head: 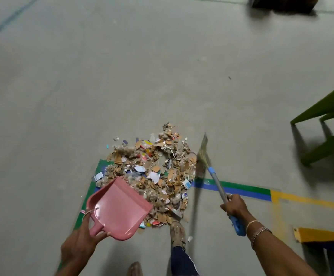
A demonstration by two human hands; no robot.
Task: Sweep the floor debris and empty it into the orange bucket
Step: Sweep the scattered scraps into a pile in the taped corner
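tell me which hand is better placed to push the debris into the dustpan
Right. The right hand grips the broom, its bristles at the right edge of the debris, opposite the dustpan that the left hand holds at the left edge.

Workshop or warehouse: concrete floor [122, 76], taped lines [241, 189].

Both arms reach forward, left hand [80, 240] and right hand [234, 206] gripping.
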